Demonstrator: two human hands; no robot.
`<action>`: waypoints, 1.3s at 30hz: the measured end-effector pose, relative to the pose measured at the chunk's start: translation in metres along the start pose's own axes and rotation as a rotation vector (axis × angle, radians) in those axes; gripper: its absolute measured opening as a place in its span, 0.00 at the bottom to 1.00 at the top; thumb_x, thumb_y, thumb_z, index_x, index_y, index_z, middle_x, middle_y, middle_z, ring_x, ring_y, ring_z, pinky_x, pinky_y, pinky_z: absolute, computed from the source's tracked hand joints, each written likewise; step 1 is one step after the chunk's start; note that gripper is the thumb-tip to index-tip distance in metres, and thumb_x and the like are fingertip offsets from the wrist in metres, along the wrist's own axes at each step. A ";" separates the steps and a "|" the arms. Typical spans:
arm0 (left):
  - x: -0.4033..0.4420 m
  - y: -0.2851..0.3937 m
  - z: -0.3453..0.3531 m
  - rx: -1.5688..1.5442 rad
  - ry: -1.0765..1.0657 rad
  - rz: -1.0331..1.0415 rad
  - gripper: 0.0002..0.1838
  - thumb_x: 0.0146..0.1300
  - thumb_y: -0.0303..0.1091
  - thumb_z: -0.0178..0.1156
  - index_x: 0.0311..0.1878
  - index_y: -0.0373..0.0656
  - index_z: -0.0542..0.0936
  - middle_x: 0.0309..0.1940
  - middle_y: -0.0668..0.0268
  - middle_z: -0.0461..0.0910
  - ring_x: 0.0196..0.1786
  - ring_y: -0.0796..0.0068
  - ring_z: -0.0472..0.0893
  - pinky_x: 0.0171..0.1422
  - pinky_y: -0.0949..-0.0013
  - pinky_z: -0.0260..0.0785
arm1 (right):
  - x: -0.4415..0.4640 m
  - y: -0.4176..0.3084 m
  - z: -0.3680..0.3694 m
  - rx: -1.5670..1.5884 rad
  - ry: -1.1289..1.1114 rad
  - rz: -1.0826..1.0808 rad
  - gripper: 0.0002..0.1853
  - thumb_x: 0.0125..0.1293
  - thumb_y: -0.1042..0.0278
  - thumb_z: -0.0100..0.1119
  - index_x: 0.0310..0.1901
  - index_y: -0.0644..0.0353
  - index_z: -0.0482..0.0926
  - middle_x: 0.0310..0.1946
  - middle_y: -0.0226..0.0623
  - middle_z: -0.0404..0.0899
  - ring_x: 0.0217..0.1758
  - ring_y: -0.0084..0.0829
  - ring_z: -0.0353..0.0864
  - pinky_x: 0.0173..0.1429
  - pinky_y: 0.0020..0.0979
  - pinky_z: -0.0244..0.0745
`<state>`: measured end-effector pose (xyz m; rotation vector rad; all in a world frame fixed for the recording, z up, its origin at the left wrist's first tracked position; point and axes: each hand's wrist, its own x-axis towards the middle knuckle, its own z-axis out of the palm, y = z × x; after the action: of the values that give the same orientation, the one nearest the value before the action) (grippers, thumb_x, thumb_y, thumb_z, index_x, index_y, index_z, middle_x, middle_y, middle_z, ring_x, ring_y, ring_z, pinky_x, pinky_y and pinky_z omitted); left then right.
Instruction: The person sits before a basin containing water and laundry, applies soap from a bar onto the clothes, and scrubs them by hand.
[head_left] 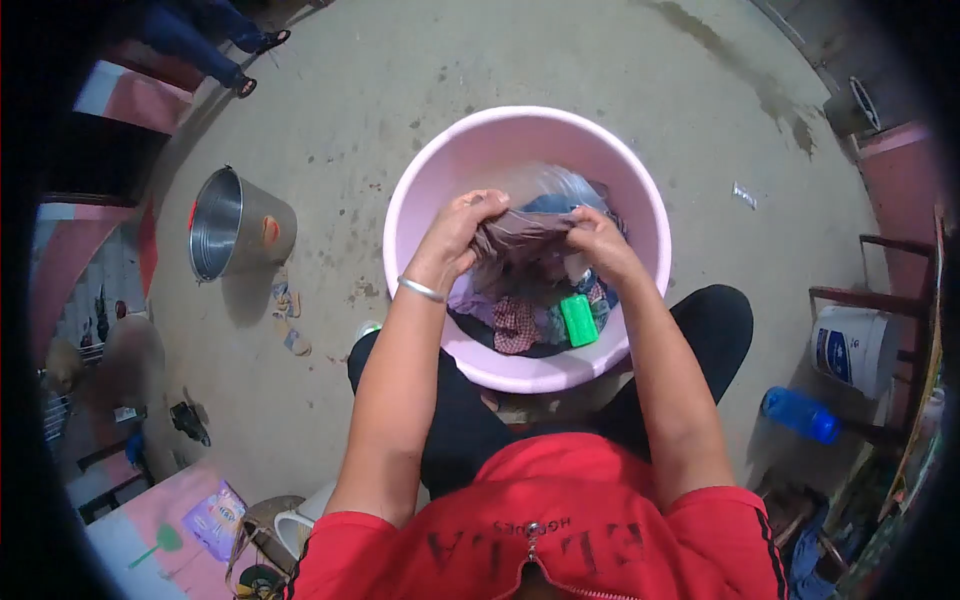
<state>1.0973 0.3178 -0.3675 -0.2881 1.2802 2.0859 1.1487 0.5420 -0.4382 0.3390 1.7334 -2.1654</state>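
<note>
A large pink tub (405, 215) stands on the floor between my knees, with wet clothes inside. Over it, my left hand (462, 232) grips one end of a brownish-grey cloth (530, 235), fingers closed. The other end is pinched in my right hand (600, 240), so the cloth stretches between both hands. Below lie a red checked cloth (515, 326), a purple cloth (468, 297) and other dark garments. A bright green soap bar (578, 320) rests on the clothes near the tub's front right. What lies under the held cloth is partly hidden.
Left of the tub is a metal bucket (240, 225). To the right are a blue bottle (800, 414), a white bucket (850, 348) and a dark wooden rack (900, 300). A purple packet (215, 520) lies lower left. Another person's legs (200, 45) show at upper left.
</note>
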 end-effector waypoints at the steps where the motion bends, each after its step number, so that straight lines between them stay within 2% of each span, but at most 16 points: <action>1: -0.012 0.008 0.009 0.072 0.030 0.014 0.12 0.60 0.28 0.61 0.46 0.37 0.74 0.38 0.63 0.78 0.39 0.74 0.80 0.44 0.70 0.76 | -0.010 -0.026 0.003 0.166 0.008 -0.031 0.11 0.50 0.76 0.55 0.37 0.58 0.72 0.27 0.28 0.74 0.30 0.21 0.73 0.33 0.24 0.67; 8: -0.080 0.037 0.026 -0.217 -0.501 0.217 0.14 0.60 0.28 0.61 0.49 0.38 0.74 0.43 0.63 0.77 0.48 0.73 0.78 0.53 0.69 0.73 | -0.083 -0.159 0.034 0.254 -0.495 -0.472 0.12 0.42 0.76 0.49 0.32 0.57 0.66 0.32 0.29 0.69 0.35 0.21 0.69 0.40 0.22 0.65; 10: -0.068 0.031 0.033 -0.247 -0.322 0.172 0.13 0.62 0.27 0.60 0.49 0.38 0.74 0.43 0.63 0.78 0.48 0.72 0.79 0.54 0.68 0.74 | -0.077 -0.160 0.036 0.329 -0.526 -0.495 0.13 0.42 0.78 0.47 0.34 0.57 0.67 0.35 0.31 0.71 0.37 0.22 0.70 0.43 0.22 0.67; 12: -0.031 0.003 0.028 -0.247 -0.224 0.182 0.13 0.63 0.27 0.57 0.50 0.37 0.73 0.44 0.62 0.77 0.48 0.72 0.79 0.55 0.67 0.74 | -0.045 -0.128 0.031 0.323 0.021 -0.266 0.16 0.44 0.80 0.48 0.39 0.58 0.69 0.44 0.33 0.72 0.41 0.23 0.72 0.48 0.23 0.68; 14: 0.000 -0.026 0.017 -0.344 0.030 0.089 0.13 0.65 0.32 0.56 0.51 0.39 0.74 0.45 0.59 0.78 0.47 0.69 0.80 0.52 0.66 0.75 | -0.017 -0.075 0.026 0.218 0.134 -0.326 0.16 0.48 0.80 0.49 0.41 0.58 0.72 0.44 0.33 0.75 0.42 0.26 0.75 0.48 0.23 0.70; 16: 0.015 -0.037 0.015 -0.290 0.153 0.104 0.12 0.66 0.36 0.55 0.46 0.39 0.76 0.37 0.62 0.78 0.40 0.72 0.78 0.45 0.69 0.73 | -0.028 -0.059 0.063 -0.173 0.052 -0.308 0.12 0.53 0.76 0.51 0.41 0.61 0.75 0.32 0.37 0.76 0.35 0.26 0.76 0.43 0.26 0.72; 18: 0.028 -0.056 0.012 -0.128 0.344 0.133 0.19 0.66 0.48 0.52 0.34 0.41 0.79 0.24 0.66 0.75 0.27 0.76 0.73 0.32 0.73 0.66 | -0.054 -0.059 0.110 -0.692 0.034 -0.552 0.10 0.59 0.72 0.50 0.41 0.65 0.76 0.23 0.44 0.75 0.26 0.33 0.77 0.37 0.30 0.75; 20: 0.016 -0.061 0.021 -0.322 0.324 0.066 0.20 0.67 0.51 0.49 0.32 0.44 0.78 0.23 0.69 0.74 0.28 0.77 0.72 0.33 0.72 0.67 | -0.046 -0.067 0.143 -0.890 0.197 -0.834 0.13 0.63 0.65 0.51 0.38 0.68 0.77 0.22 0.53 0.74 0.23 0.44 0.77 0.31 0.38 0.74; 22: 0.020 -0.071 0.020 -0.340 -0.408 0.486 0.20 0.67 0.52 0.49 0.31 0.45 0.76 0.23 0.71 0.71 0.28 0.78 0.69 0.32 0.73 0.64 | -0.010 -0.053 0.120 -0.943 0.258 -0.810 0.18 0.67 0.62 0.48 0.25 0.67 0.78 0.18 0.54 0.73 0.24 0.51 0.76 0.29 0.44 0.70; 24: 0.029 -0.071 0.042 -0.508 0.417 -0.022 0.19 0.68 0.50 0.47 0.30 0.45 0.73 0.26 0.69 0.71 0.31 0.77 0.70 0.37 0.71 0.65 | 0.025 -0.047 0.099 -0.726 0.426 -0.573 0.23 0.71 0.63 0.43 0.20 0.68 0.69 0.12 0.47 0.65 0.15 0.36 0.67 0.23 0.38 0.61; 28: 0.012 -0.055 0.033 -0.485 0.269 0.123 0.16 0.68 0.47 0.47 0.32 0.46 0.74 0.28 0.68 0.73 0.32 0.76 0.73 0.38 0.70 0.68 | 0.007 -0.046 0.114 -0.736 0.382 -0.686 0.24 0.72 0.62 0.42 0.19 0.69 0.67 0.10 0.42 0.62 0.15 0.30 0.62 0.23 0.36 0.60; 29: 0.005 -0.045 0.031 -0.511 0.121 0.197 0.15 0.69 0.46 0.48 0.33 0.47 0.75 0.28 0.68 0.74 0.30 0.77 0.72 0.35 0.71 0.68 | -0.009 -0.050 0.128 -0.770 0.323 -0.748 0.22 0.71 0.62 0.43 0.21 0.68 0.70 0.14 0.47 0.68 0.18 0.41 0.68 0.25 0.40 0.62; 30: -0.005 -0.030 0.038 -0.515 0.121 0.205 0.15 0.69 0.46 0.48 0.33 0.47 0.75 0.28 0.68 0.74 0.30 0.77 0.72 0.35 0.71 0.68 | -0.017 -0.053 0.135 -0.803 0.268 -0.809 0.20 0.70 0.62 0.43 0.24 0.66 0.74 0.18 0.52 0.73 0.21 0.52 0.74 0.27 0.45 0.65; 34: 0.019 -0.038 0.046 -0.365 0.373 -0.053 0.18 0.68 0.48 0.50 0.25 0.49 0.72 0.22 0.72 0.68 0.25 0.79 0.66 0.30 0.70 0.63 | 0.004 -0.047 0.090 -0.824 0.390 -0.555 0.19 0.70 0.60 0.45 0.26 0.66 0.74 0.20 0.53 0.74 0.24 0.53 0.74 0.29 0.45 0.66; 36: 0.036 -0.049 0.025 -0.233 0.203 0.059 0.19 0.66 0.50 0.51 0.25 0.47 0.73 0.21 0.72 0.69 0.25 0.79 0.68 0.29 0.70 0.63 | 0.002 -0.054 0.071 -0.951 0.395 -0.554 0.20 0.69 0.58 0.48 0.27 0.67 0.75 0.19 0.51 0.73 0.25 0.45 0.77 0.31 0.42 0.68; 39: 0.032 -0.043 0.019 0.034 0.291 0.116 0.22 0.66 0.52 0.51 0.24 0.45 0.74 0.20 0.72 0.70 0.24 0.80 0.68 0.28 0.74 0.62 | -0.028 -0.058 0.049 -0.868 -0.015 -0.192 0.19 0.68 0.57 0.50 0.29 0.67 0.74 0.22 0.36 0.78 0.25 0.28 0.73 0.32 0.30 0.67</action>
<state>1.1038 0.3599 -0.4048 -0.5283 1.5327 2.1749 1.1517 0.5093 -0.3642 -0.0779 2.5492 -1.2986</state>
